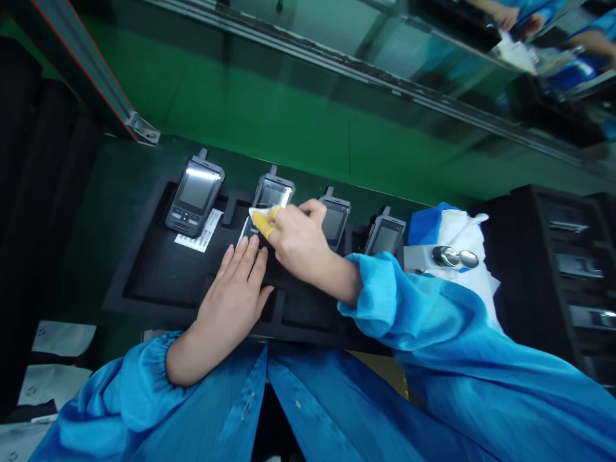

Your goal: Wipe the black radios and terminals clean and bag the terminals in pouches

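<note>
Wiping a handheld device (272, 196) seated in a black foam tray (144, 282), the right hand (301, 240) pinches a white cloth (260, 217) between yellow finger cots (260, 226) against its screen while the flat, open left hand (233, 301) lies just beside, fingertips near its lower edge.

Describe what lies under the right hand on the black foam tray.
A handheld terminal sits in the black foam tray, its screen top showing beyond the white cloth in the right hand. Hand and cloth hide its lower part.
</note>
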Demonstrator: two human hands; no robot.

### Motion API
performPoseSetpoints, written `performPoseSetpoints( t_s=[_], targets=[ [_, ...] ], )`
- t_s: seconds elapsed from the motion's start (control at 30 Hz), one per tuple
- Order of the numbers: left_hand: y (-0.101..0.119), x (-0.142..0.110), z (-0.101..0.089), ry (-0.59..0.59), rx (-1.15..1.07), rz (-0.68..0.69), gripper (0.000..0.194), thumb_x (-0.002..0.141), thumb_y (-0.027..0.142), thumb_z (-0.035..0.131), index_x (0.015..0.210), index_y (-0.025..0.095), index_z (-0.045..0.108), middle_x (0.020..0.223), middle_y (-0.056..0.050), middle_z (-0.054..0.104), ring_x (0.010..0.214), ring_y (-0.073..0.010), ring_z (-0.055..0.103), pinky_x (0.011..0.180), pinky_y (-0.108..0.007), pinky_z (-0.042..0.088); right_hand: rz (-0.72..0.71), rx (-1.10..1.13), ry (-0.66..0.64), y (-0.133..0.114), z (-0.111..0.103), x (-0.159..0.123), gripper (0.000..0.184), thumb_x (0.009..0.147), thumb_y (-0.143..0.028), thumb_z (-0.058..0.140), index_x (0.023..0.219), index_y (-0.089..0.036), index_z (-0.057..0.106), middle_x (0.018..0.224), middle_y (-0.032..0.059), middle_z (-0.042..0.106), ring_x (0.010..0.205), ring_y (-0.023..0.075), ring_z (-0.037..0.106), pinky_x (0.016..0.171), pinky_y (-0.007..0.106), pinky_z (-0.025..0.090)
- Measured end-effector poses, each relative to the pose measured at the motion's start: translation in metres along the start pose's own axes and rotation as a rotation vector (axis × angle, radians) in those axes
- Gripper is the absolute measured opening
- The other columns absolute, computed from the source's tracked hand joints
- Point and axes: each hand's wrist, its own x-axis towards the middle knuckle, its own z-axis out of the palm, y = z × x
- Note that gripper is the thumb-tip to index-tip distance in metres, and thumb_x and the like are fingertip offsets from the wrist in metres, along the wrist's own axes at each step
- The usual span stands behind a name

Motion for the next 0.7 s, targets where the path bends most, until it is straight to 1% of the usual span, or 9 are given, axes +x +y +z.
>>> performPoseSetpoints(
  t_s=[0.07,0.1,0.17,0.27,0.33,0.43,0.5,0.6,0.7],
  targets=[
    [0.000,0.000,0.000,-0.011,-0.016,-0.009,0.049,0.095,0.025,0.048,0.137,0.001,0.048,0.147,-0.026,0.045,0.139,-0.0360,0.042,0.113,-0.055,0.038,-0.022,0.019,-0.014,-0.004,-0.001,-0.002,0.037,0.098,-0.015,0.035,0.085,-0.020,0.070,0.090,0.0042,0.061,0.088,0.0172,0.046,0.085,0.039,0.018],
    [0.000,0.000,-0.001,-0.017,-0.016,-0.009,0.049,0.094,0.024,0.049,0.137,0.001,0.048,0.147,-0.026,0.045,0.139,-0.0362,0.041,0.113,-0.055,0.038,0.011,0.024,-0.017,-0.003,-0.003,0.001,0.037,0.098,-0.015,0.034,0.088,-0.020,0.070,0.092,0.0047,0.061,0.088,0.0175,0.046,0.085,0.040,0.018],
    [0.000,0.001,-0.002,-0.030,-0.007,-0.009,0.049,0.094,0.024,0.049,0.137,0.000,0.048,0.147,-0.027,0.044,0.139,-0.0372,0.042,0.113,-0.056,0.038,0.125,0.034,-0.010,0.003,-0.004,0.011,0.038,0.098,-0.015,0.032,0.092,-0.020,0.069,0.095,0.0061,0.060,0.091,0.0190,0.047,0.085,0.041,0.020],
    [0.001,0.002,-0.003,-0.035,-0.004,-0.012,0.049,0.094,0.024,0.050,0.136,0.000,0.048,0.147,-0.027,0.044,0.139,-0.0377,0.042,0.113,-0.057,0.038,0.237,0.070,0.023,0.017,-0.005,0.022,0.039,0.098,-0.016,0.030,0.090,-0.020,0.068,0.095,0.0065,0.058,0.092,0.0200,0.046,0.086,0.043,0.022],
    [0.001,0.002,-0.003,-0.036,-0.005,-0.014,0.048,0.094,0.024,0.050,0.136,0.000,0.049,0.147,-0.027,0.044,0.139,-0.0374,0.042,0.113,-0.057,0.038,0.255,0.089,0.052,0.026,-0.002,0.019,0.039,0.097,-0.016,0.030,0.090,-0.021,0.068,0.093,0.0057,0.057,0.092,0.0200,0.046,0.087,0.044,0.022],
    [0.001,0.002,-0.004,-0.036,-0.013,-0.009,0.048,0.094,0.023,0.049,0.136,0.000,0.049,0.147,-0.026,0.045,0.139,-0.0373,0.041,0.112,-0.057,0.039,0.271,0.086,0.087,0.031,0.003,0.003,0.038,0.095,-0.014,0.033,0.099,-0.023,0.069,0.093,0.0051,0.059,0.092,0.0201,0.045,0.085,0.043,0.021],
    [0.002,0.002,-0.004,-0.038,-0.017,-0.007,0.048,0.094,0.023,0.048,0.137,0.000,0.048,0.147,-0.027,0.044,0.139,-0.0376,0.041,0.112,-0.057,0.039,0.259,0.070,0.080,0.025,0.007,-0.011,0.037,0.094,-0.013,0.035,0.103,-0.024,0.070,0.094,0.0049,0.061,0.091,0.0198,0.045,0.084,0.042,0.020],
    [0.002,0.002,-0.004,-0.040,-0.009,-0.005,0.049,0.094,0.023,0.049,0.137,-0.001,0.048,0.147,-0.027,0.044,0.139,-0.0379,0.041,0.113,-0.056,0.038,0.172,0.037,0.079,0.007,0.013,-0.030,0.036,0.095,-0.014,0.037,0.102,-0.024,0.071,0.092,0.0046,0.064,0.089,0.0182,0.046,0.083,0.040,0.018],
    [0.001,0.002,-0.002,-0.031,-0.007,-0.007,0.050,0.094,0.023,0.050,0.137,-0.002,0.047,0.147,-0.027,0.044,0.139,-0.0378,0.041,0.114,-0.056,0.037,0.054,0.048,0.109,-0.013,0.015,-0.042,0.035,0.096,-0.015,0.040,0.093,-0.022,0.074,0.086,0.0040,0.064,0.084,0.0163,0.045,0.081,0.038,0.016]
  ],
)
